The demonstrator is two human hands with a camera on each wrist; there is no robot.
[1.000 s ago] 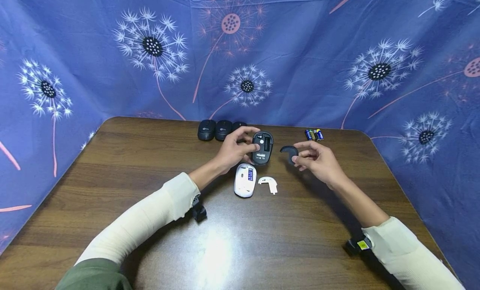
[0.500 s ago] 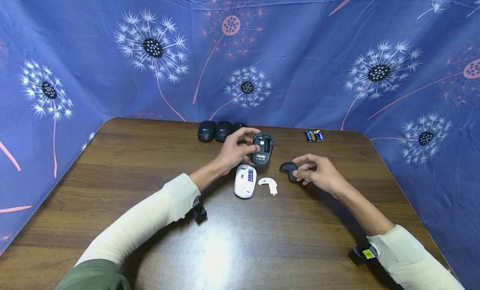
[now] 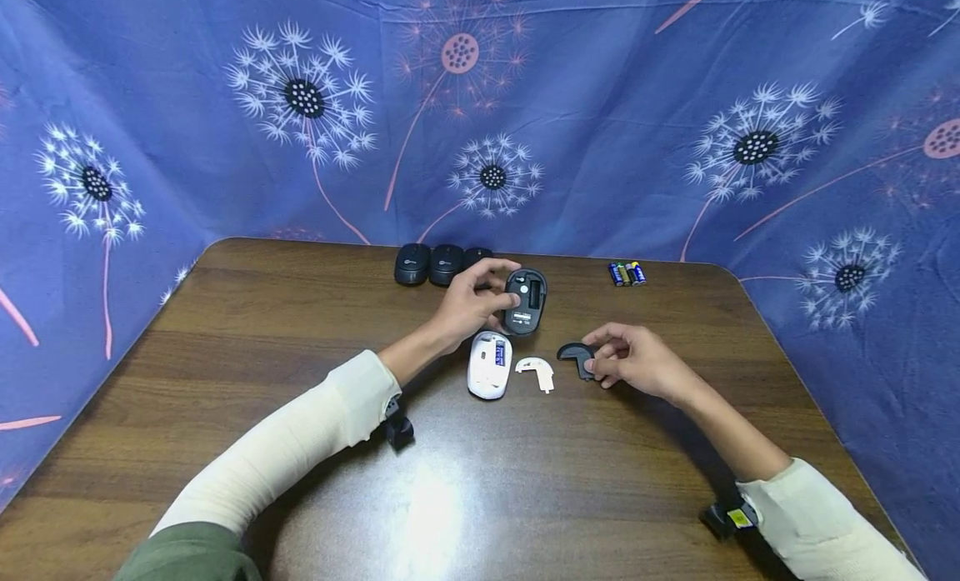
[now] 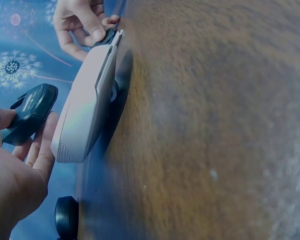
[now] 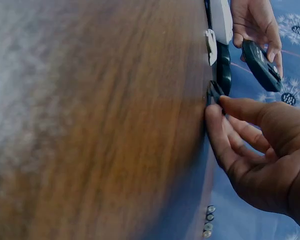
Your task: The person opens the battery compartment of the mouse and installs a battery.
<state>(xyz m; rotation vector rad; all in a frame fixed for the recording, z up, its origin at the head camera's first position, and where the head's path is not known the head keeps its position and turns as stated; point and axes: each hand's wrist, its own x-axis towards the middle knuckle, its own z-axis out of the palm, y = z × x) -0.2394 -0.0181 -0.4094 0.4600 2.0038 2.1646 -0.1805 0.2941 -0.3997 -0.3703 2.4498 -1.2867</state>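
My left hand [image 3: 471,304] grips a black computer mouse [image 3: 523,313] by its side, underside toward me, with its dark battery slot uncovered. Between thumb and fingers, my right hand [image 3: 633,360] pinches a curved black battery cover [image 3: 576,353], low at the table surface. A white mouse [image 3: 490,366] lies upside down just below the left hand, a blue battery showing in its slot. Beside it lies a white battery cover [image 3: 536,371], left of the black one. In the right wrist view the black cover [image 4: 106,37] is partly hidden by fingers in the left wrist view.
Several small batteries [image 3: 627,273] lie together near the table's back edge. Some black mice [image 3: 429,265] stand in a row at the back, left of centre, the rightmost partly behind my left hand. A blue dandelion-print cloth [image 3: 585,106] hangs behind the wooden table [image 3: 300,314].
My right hand has come down and toward me with the black battery cover, bringing it to the table beside the white cover. My left hand keeps holding the black mouse in nearly the same place.
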